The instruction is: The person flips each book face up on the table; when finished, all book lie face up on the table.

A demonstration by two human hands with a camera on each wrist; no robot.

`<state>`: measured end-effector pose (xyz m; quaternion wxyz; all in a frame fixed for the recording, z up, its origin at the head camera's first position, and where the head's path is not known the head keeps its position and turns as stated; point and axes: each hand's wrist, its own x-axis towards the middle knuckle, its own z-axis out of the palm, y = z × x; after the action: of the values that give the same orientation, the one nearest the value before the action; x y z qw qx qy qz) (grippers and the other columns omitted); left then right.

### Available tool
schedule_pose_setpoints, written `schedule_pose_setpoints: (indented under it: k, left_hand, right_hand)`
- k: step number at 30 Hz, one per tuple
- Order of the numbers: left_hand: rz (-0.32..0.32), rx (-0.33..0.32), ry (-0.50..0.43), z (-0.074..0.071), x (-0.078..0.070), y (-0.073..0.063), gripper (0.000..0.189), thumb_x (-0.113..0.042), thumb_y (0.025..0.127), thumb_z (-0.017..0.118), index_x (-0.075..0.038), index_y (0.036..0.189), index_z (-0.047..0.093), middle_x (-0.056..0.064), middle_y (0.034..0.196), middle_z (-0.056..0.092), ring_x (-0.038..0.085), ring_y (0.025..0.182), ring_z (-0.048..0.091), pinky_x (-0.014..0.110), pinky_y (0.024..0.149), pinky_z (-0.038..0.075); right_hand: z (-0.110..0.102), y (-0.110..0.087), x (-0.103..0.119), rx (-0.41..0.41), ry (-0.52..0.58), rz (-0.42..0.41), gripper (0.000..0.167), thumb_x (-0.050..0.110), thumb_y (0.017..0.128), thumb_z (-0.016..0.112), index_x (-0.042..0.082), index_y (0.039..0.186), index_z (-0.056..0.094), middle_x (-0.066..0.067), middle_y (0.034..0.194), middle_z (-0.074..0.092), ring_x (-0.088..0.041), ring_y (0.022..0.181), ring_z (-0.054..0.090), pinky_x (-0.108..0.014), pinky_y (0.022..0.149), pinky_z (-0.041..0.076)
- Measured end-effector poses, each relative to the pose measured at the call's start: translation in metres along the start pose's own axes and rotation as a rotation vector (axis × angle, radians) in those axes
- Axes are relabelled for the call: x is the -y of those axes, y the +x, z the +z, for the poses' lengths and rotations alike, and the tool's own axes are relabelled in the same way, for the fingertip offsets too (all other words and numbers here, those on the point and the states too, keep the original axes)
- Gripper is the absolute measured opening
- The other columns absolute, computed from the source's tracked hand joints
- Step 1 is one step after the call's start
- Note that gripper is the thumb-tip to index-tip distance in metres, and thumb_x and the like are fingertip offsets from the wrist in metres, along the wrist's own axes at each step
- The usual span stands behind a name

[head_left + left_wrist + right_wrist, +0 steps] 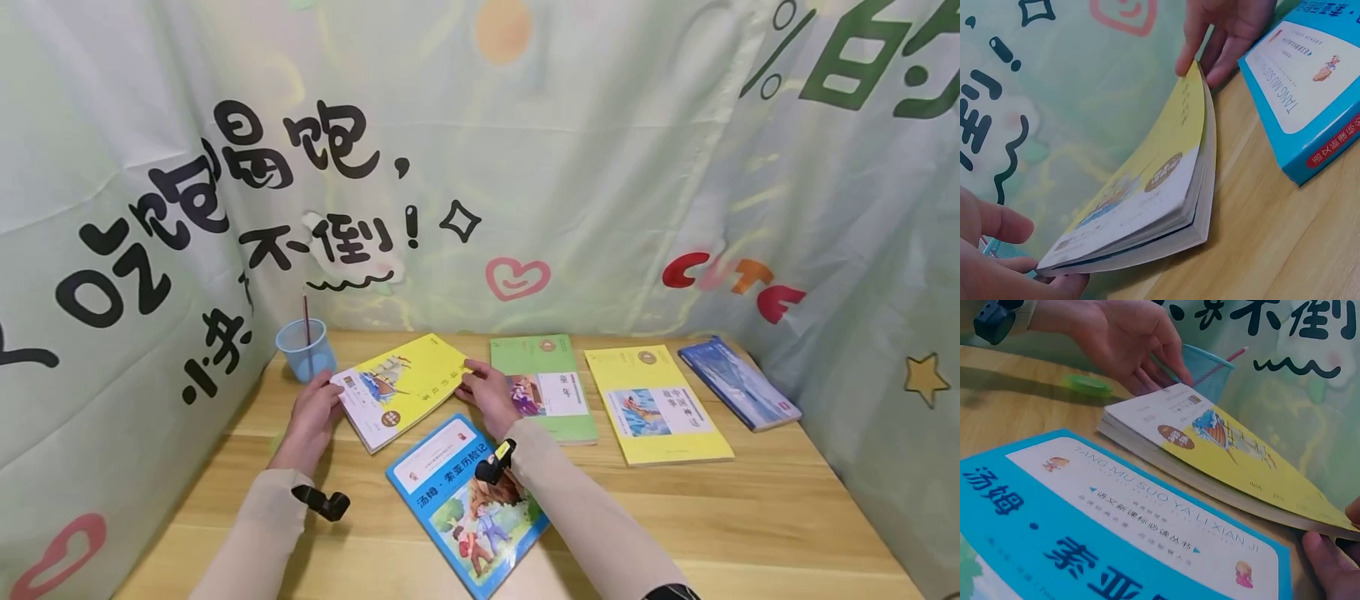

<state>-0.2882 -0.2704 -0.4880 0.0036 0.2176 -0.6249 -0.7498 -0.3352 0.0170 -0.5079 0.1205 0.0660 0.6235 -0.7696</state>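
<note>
A yellow-and-white book [408,385] with a sailing ship on its cover lies slanted between both hands, raised off the wood along part of its length. My left hand [309,417] grips its left end, some fingertips [1071,284] under the edge. At the opposite end my right hand [489,396] pinches the far corner, thumb on one side and fingers on the other. Just in front, under the right forearm, lies a blue book [427,479] with two children pictured on it; the right sleeve covers part of it.
A blue cup [292,343] holding a pencil [306,315] stands behind the left hand. Near it lies a small green object [1088,385]. To the right are a green book [551,429], another yellow book [660,450] and a dark blue book [738,383]. Printed curtains [600,208] enclose the wooden table [675,525].
</note>
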Motion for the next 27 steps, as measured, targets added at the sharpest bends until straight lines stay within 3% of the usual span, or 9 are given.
schedule_pose_setpoints:
  k: [7, 10, 14, 19, 27]
  left_hand:
    - [-0.021, -0.003, 0.026, 0.003, -0.002, -0.004, 0.075, -0.005, 0.11, 0.041, -0.013, 0.176, 0.006, 0.008, 0.185, -0.003, 0.027, 0.171, 0.009, 0.041, 0.14, 0.016]
    - [-0.018, 0.006, 0.03, 0.006, -0.003, -0.008, 0.076, -0.006, 0.11, 0.043, -0.014, 0.176, 0.006, 0.01, 0.185, -0.002, 0.028, 0.17, 0.01, 0.041, 0.14, 0.014]
    - [-0.009, 0.014, 0.052, 0.01, -0.002, -0.011, 0.075, -0.009, 0.111, 0.046, -0.014, 0.176, 0.01, 0.015, 0.184, 0.002, 0.03, 0.17, 0.011, 0.042, 0.14, 0.011]
    - [-0.01, 0.007, 0.083, 0.01, -0.001, -0.012, 0.075, -0.01, 0.109, 0.047, -0.015, 0.176, 0.013, 0.011, 0.185, 0.0, 0.031, 0.171, 0.008, 0.045, 0.141, 0.007]
    - [-0.003, 0.012, 0.159, 0.015, -0.001, -0.017, 0.077, -0.014, 0.108, 0.049, -0.016, 0.176, 0.013, 0.011, 0.185, -0.003, 0.036, 0.171, 0.004, 0.053, 0.14, 0.005]
  right_hand:
    - [0.01, -0.005, 0.001, 0.04, -0.024, -0.02, 0.059, -0.002, 0.11, 0.049, -0.001, 0.168, 0.034, -0.027, 0.169, 0.039, -0.037, 0.148, 0.054, -0.046, 0.123, 0.05]
    - [0.014, -0.008, 0.003, 0.027, -0.042, -0.015, 0.065, -0.001, 0.11, 0.049, 0.002, 0.171, 0.028, -0.024, 0.176, 0.03, -0.036, 0.154, 0.048, -0.048, 0.127, 0.046]
    - [0.017, -0.014, 0.006, 0.018, -0.072, -0.015, 0.069, 0.003, 0.11, 0.05, 0.008, 0.173, 0.024, -0.022, 0.178, 0.027, -0.034, 0.155, 0.046, -0.049, 0.129, 0.042]
    - [0.019, -0.017, 0.006, 0.043, -0.08, -0.018, 0.072, 0.005, 0.109, 0.052, 0.01, 0.174, 0.022, -0.021, 0.18, 0.022, -0.037, 0.16, 0.039, -0.053, 0.133, 0.035]
    - [0.019, -0.025, 0.006, 0.03, -0.181, -0.053, 0.073, 0.008, 0.106, 0.054, 0.012, 0.174, 0.026, -0.014, 0.185, -0.005, -0.038, 0.171, -0.004, -0.059, 0.138, 0.006]
